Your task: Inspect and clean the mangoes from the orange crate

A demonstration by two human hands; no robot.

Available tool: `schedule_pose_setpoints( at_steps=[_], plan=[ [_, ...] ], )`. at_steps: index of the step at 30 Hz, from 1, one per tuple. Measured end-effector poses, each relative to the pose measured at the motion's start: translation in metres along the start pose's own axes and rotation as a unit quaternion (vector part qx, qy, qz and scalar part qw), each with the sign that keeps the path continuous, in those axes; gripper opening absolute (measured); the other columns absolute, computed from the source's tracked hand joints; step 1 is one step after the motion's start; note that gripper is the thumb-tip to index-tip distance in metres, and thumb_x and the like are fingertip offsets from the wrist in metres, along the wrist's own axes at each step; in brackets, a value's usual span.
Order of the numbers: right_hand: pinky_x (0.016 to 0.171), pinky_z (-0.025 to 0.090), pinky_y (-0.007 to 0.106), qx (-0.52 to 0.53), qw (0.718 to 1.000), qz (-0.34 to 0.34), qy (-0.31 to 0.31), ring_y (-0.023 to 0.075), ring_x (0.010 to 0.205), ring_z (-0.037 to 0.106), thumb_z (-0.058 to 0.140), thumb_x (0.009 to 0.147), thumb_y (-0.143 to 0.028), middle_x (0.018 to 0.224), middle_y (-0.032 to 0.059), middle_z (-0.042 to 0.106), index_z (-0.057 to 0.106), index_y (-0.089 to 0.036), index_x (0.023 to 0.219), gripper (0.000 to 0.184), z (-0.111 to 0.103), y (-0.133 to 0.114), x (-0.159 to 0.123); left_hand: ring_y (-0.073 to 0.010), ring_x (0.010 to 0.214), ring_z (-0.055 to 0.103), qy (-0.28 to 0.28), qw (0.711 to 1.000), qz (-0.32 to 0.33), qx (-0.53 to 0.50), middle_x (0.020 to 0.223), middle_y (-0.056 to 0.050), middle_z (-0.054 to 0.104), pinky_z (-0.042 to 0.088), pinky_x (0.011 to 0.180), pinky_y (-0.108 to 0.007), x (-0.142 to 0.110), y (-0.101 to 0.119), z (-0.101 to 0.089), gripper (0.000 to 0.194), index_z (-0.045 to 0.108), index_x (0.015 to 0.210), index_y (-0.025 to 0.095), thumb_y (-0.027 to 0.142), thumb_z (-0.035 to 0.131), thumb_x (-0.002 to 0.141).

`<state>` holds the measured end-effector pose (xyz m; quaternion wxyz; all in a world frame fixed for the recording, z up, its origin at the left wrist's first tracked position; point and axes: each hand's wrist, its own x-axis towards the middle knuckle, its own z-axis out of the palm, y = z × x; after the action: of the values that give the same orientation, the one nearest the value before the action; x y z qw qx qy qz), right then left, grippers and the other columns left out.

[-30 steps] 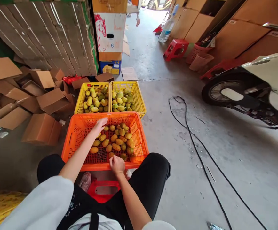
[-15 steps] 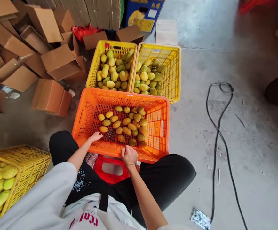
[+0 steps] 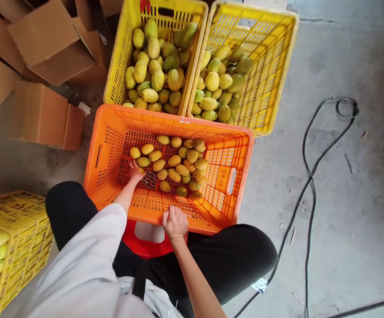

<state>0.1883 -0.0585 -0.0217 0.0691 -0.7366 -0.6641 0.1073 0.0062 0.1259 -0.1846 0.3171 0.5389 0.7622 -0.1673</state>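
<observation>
Four plastic crates are crowding around a person sitting over a grey floor. The largest, an orange crate, is sitting just beyond the person's black-trousered knees, its long axis running left to right and its right end angling slightly nearer. Two yellow crates, both holding yellow-green fruits, are standing side by side beyond its far rim; a third yellow crate is standing at lower left. Brown cardboard boxes are cluttering the upper left. The right hand is clamping, fingers folded together, on the orange crate's near rim. The left hand is resting inside, fingers curling over a mostly hidden fruit; whether they are gripping it, one cannot tell. Smallest, the oval fruits are lying loose across the crate's bottom, long axes pointing various ways, one beside the left hand lying crosswise.
</observation>
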Motion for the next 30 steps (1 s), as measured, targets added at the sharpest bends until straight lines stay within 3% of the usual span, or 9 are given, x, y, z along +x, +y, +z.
schedule_pose_setpoints(
  at_steps=[2,4,9,11,15,19,25,30],
  plan=[
    [0.067,0.033,0.033,0.003,1.0,0.0,-0.006,0.0191,0.065,0.053,0.051,0.086,-0.018,0.065,0.0022,0.06,0.055,-0.022,0.07,0.017,-0.001,0.0,0.0,-0.04,0.142,0.037,0.012,1.0,0.018,0.022,0.153,-0.028,0.028,0.044,0.107,-0.046,0.006,0.004,-0.003,0.099,0.017,0.154,0.009,0.037,0.075,0.079],
    [0.067,0.034,0.033,0.006,1.0,0.001,-0.012,0.0192,0.066,0.052,0.05,0.087,-0.018,0.066,0.0022,0.06,0.055,-0.022,0.072,0.016,-0.001,0.0,-0.001,-0.0404,0.136,0.044,-0.016,0.998,0.043,0.047,0.156,-0.027,0.026,0.049,0.101,-0.045,0.009,0.006,-0.006,0.094,0.018,0.155,0.013,0.033,0.073,0.082],
    [0.067,0.033,0.033,0.008,1.0,0.002,-0.03,0.0193,0.067,0.052,0.05,0.087,-0.018,0.067,0.0028,0.06,0.055,-0.022,0.072,0.016,-0.001,0.001,-0.004,-0.0401,0.12,0.059,-0.115,0.988,0.078,0.06,0.167,-0.02,-0.001,0.054,0.091,-0.045,0.014,0.009,-0.01,0.09,0.017,0.158,0.03,0.037,0.07,0.086],
    [0.067,0.034,0.033,0.007,0.999,0.002,-0.039,0.0196,0.068,0.053,0.05,0.088,-0.018,0.067,0.0031,0.06,0.056,-0.022,0.073,0.016,-0.001,0.002,-0.006,-0.0394,0.117,0.061,-0.13,0.987,0.078,0.047,0.167,-0.019,-0.004,0.054,0.09,-0.045,0.015,0.009,-0.01,0.083,0.018,0.159,0.033,0.04,0.065,0.09],
    [0.068,0.034,0.034,0.013,0.998,0.007,-0.053,0.0206,0.069,0.054,0.048,0.088,-0.018,0.069,0.0039,0.061,0.058,-0.022,0.077,0.015,0.0,0.004,-0.007,-0.0392,0.125,0.057,-0.113,0.988,0.093,0.042,0.166,-0.021,0.003,0.05,0.097,-0.044,0.015,-0.001,-0.011,0.076,0.024,0.157,0.024,0.047,0.059,0.093],
    [0.067,0.034,0.034,0.015,0.998,0.008,-0.055,0.0204,0.068,0.054,0.046,0.088,-0.018,0.069,0.0039,0.061,0.058,-0.022,0.078,0.016,-0.001,0.004,-0.008,-0.0404,0.126,0.054,-0.119,0.984,0.114,0.063,0.162,-0.022,0.021,0.045,0.102,-0.045,0.006,-0.022,-0.014,0.074,0.029,0.155,0.021,0.047,0.06,0.092],
    [0.066,0.034,0.034,0.009,0.999,0.003,-0.044,0.0204,0.066,0.053,0.046,0.087,-0.018,0.067,0.0037,0.059,0.057,-0.021,0.076,0.016,-0.002,0.003,-0.007,-0.0423,0.121,0.057,-0.157,0.974,0.083,0.138,0.15,-0.022,0.039,0.045,0.099,-0.049,-0.009,-0.051,-0.019,0.067,0.031,0.157,0.029,0.044,0.052,0.095],
    [0.066,0.034,0.034,0.015,0.999,0.005,-0.043,0.0204,0.067,0.053,0.046,0.088,-0.018,0.067,0.0038,0.06,0.058,-0.021,0.077,0.017,-0.001,0.003,-0.008,-0.0432,0.136,0.041,-0.173,0.964,0.112,0.169,0.151,-0.026,0.037,0.042,0.105,-0.048,-0.004,-0.06,-0.024,0.084,0.031,0.156,0.016,0.041,0.067,0.085]
  ],
)
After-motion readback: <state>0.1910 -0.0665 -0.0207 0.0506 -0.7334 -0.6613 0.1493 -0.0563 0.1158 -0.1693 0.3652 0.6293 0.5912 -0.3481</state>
